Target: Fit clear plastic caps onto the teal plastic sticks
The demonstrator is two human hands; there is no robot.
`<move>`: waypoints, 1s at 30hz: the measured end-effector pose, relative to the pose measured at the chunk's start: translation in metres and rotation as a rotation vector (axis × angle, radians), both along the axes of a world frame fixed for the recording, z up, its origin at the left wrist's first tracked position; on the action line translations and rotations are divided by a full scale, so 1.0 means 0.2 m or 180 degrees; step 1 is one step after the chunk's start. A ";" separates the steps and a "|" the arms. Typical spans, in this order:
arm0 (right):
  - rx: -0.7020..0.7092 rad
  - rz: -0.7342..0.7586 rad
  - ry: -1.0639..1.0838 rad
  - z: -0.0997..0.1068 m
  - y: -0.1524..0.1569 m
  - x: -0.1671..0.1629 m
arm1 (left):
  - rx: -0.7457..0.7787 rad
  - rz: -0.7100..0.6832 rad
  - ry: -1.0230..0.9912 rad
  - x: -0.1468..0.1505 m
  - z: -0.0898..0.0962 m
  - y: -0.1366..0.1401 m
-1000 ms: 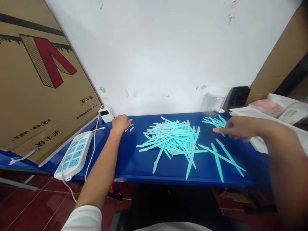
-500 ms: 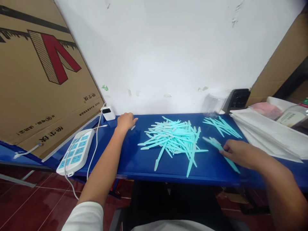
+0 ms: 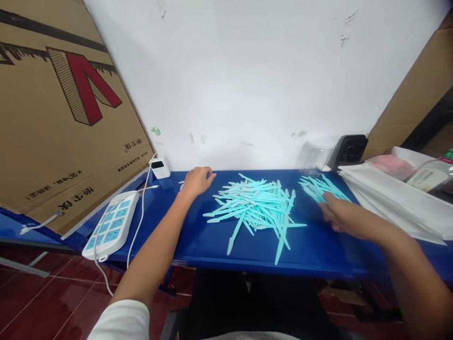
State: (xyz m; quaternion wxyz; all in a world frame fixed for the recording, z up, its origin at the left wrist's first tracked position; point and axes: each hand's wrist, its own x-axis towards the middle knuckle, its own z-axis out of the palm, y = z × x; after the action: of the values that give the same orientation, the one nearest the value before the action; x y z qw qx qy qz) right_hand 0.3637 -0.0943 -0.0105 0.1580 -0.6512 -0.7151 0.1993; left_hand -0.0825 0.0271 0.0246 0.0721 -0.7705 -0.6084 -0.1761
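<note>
Turquoise sticks, main heap: on the tabletop between the two hands, a bit toward the body from the left hand. Left is just beside its far left edge, not touching. Right hand is off its other side, near but apart; left looks marginally nearer. Most long axes run roughly hand to hand, crossing at mixed angles. A couple of strays angle out toward the body, below both hands.

Small bunch is the close relation: directly at right's fingertips, on the far side of that hand, partly covered by it. Axes run diagonally, far-left to near-right, so roughly back along the right forearm. Left is well apart from it, heap in between.

Grip: hands well apart. Right's fingers are curled at the bunch; can't tell if clamped on any stick. Left is palm down, thumb out; can't tell if it pinches anything. Pale slips just left of it.

Around: clear jar beyond the bunch, black object beside it. White sheets crowd right's outer side. White device, cable and power strip left of the left hand. Wall blocks the far side. Nothing tall between hands, just crossed sticks.
</note>
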 end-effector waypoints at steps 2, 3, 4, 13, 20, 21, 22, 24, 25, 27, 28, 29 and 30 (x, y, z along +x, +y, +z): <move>-0.0167 0.0421 0.0471 0.11 0.06 -0.05 | 0.0050 -0.0420 -0.0364 0.05 -0.01 -0.02; -0.0091 0.0478 0.0630 0.17 0.09 -0.08 | 0.0030 -0.0664 -0.0583 0.08 -0.02 -0.03; 0.0018 0.0574 0.0778 0.22 0.12 -0.12 | -0.0024 -0.0907 -0.0826 0.11 -0.02 -0.04; -0.0476 0.2153 0.1185 0.37 0.37 -0.50 | -0.0819 -0.2001 -0.2417 0.35 -0.08 -0.19; -0.0442 0.2244 0.1312 0.24 0.34 -0.56 | -0.0465 -0.2042 -0.2092 0.40 -0.12 -0.21; -0.0414 0.2226 0.1331 0.23 0.33 -0.57 | -0.0420 -0.2039 -0.2038 0.41 -0.12 -0.21; -0.0383 0.2196 0.1358 0.23 0.33 -0.58 | -0.0374 -0.2019 -0.2009 0.41 -0.13 -0.21; -0.0338 0.2112 0.1444 0.21 0.33 -0.59 | -0.0272 -0.1922 -0.2022 0.41 -0.14 -0.20; -0.0315 0.2058 0.1498 0.20 0.33 -0.60 | -0.0224 -0.1866 -0.2034 0.41 -0.14 -0.19; -0.0207 0.1924 0.1543 0.18 0.34 -0.60 | -0.0115 -0.1770 -0.2038 0.41 -0.15 -0.18; -0.0126 0.1848 0.1536 0.18 0.35 -0.60 | -0.0052 -0.1737 -0.2025 0.41 -0.15 -0.18; -0.0036 0.1769 0.1516 0.18 0.35 -0.60 | 0.0008 -0.1709 -0.2002 0.41 -0.15 -0.18; 0.0052 0.1695 0.1482 0.17 0.35 -0.60 | 0.0060 -0.1684 -0.1973 0.41 -0.15 -0.17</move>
State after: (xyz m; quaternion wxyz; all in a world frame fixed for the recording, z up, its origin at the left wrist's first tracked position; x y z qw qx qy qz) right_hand 0.2428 -0.0245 0.0242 0.2643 -0.3777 -0.8062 0.3709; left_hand -0.0008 -0.0077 -0.0060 -0.1555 -0.8102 -0.3804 -0.4180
